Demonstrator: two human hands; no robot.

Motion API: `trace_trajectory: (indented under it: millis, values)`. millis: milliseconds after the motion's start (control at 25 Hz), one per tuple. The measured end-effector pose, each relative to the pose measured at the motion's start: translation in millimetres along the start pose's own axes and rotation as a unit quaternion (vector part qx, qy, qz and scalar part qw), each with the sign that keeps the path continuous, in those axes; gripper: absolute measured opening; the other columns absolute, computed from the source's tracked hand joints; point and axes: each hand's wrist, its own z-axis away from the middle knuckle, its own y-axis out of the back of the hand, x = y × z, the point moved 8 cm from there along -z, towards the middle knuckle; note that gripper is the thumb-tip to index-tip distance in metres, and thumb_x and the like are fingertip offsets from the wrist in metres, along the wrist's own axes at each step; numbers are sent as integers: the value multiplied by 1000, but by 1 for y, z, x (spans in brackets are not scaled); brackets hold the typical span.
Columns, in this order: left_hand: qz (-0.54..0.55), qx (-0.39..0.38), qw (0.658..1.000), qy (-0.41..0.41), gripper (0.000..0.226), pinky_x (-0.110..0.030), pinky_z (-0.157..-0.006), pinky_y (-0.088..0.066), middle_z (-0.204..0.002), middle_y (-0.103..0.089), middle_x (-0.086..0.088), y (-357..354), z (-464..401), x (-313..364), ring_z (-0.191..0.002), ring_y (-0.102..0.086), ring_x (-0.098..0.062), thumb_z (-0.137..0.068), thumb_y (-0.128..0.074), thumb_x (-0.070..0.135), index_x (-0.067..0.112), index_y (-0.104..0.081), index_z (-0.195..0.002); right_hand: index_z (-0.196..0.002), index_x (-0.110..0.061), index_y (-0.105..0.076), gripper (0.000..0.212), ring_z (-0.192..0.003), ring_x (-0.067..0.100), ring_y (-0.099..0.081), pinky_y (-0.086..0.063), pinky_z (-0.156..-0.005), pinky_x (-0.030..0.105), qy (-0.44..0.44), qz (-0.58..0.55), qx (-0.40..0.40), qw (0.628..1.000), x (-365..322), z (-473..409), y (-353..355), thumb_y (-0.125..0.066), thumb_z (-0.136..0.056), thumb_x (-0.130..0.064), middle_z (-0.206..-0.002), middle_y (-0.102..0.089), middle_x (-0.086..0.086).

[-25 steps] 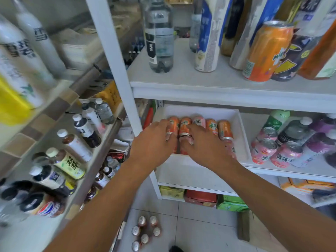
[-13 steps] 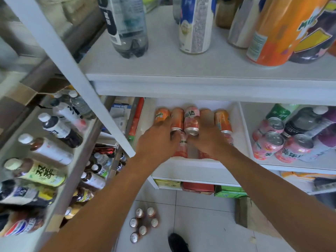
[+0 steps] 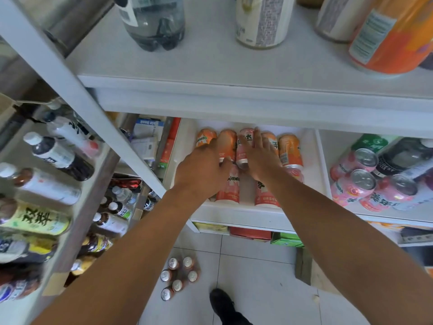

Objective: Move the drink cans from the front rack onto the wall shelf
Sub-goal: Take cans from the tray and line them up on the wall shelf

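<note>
bare forearms, no sleeves; black shoe.

"MIRINDA" — on an orange can.

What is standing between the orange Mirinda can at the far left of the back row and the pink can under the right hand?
In the head view, one orange can stands between the orange Mirinda can and the pink can; the left hand partly covers it.

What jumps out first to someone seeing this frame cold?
Both hands, left hand and right hand, reach into a white tray under the upper shelf, fingers spread over a row of orange and pink cans. Next, a loose cluster of cans stands on the tiled floor below, beside a dark shoe. A big orange can looms at top right on the upper shelf.
</note>
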Motion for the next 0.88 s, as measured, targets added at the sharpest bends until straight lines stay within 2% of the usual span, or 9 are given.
trace_trajectory:
  millis: [120, 240, 360, 480, 760, 880]
  values:
    - [10, 3, 1000, -2, 34, -44, -83, -54, -114, -67, -4, -1, -1, 1, -101, -63, -29, -94, -46, 40, 22, -51, -123, -156, -30, -3, 96, -148, 47, -6, -23, -117, 51, 33, -6, 9, 999, -3, 4, 6, -67, -90, -6, -161, 8, 25]
    - [18, 2, 1000, -5, 34, -43, -84, -54, -114, -67, -4, -1, 0, 4, -101, -63, -28, -94, -46, 39, 22, -52, -123, -156, -27, -5, 97, -148, 47, -6, -36, -112, 54, 53, -22, 16, 998, -5, 11, 8, -62, -86, 9, -161, 12, 25]
    - [14, -4, 1000, -6, 34, -43, -84, -54, -115, -66, -4, -1, 3, 4, -101, -63, -27, -94, -47, 40, 22, -52, -123, -156, -25, -5, 96, -148, 46, -10, -44, -104, 56, 56, -37, 11, 998, -7, 20, 8, -58, -86, 13, -161, 14, 24]
    - [-3, -3, 1000, -6, 34, -40, -82, -54, -116, -66, -2, -1, 6, 2, -100, -62, -25, -95, -47, 41, 22, -51, -123, -157, -26, -3, 98, -145, 45, -23, -50, -98, 52, 55, -51, 13, 997, -6, 27, 12, -55, -85, 16, -162, 11, 23]
    - [-1, -14, 1000, -3, 34, -44, -83, -54, -115, -66, -3, -10, 10, -2, -100, -62, -27, -95, -46, 41, 22, -50, -123, -157, -31, -13, 77, -131, 44, -47, -47, -99, 43, 44, -91, 16, 995, -5, 50, 15, -54, -97, -5, -165, 0, 15]
    - [1, -16, 1000, 1, 35, -44, -82, -54, -113, -66, -3, -15, 12, -6, -99, -62, -28, -95, -47, 42, 21, -50, -122, -154, -28, -28, 66, -139, 40, -39, -41, -106, 41, 72, -114, 11, 991, -9, 59, 18, -59, -97, -15, -164, -9, 14]
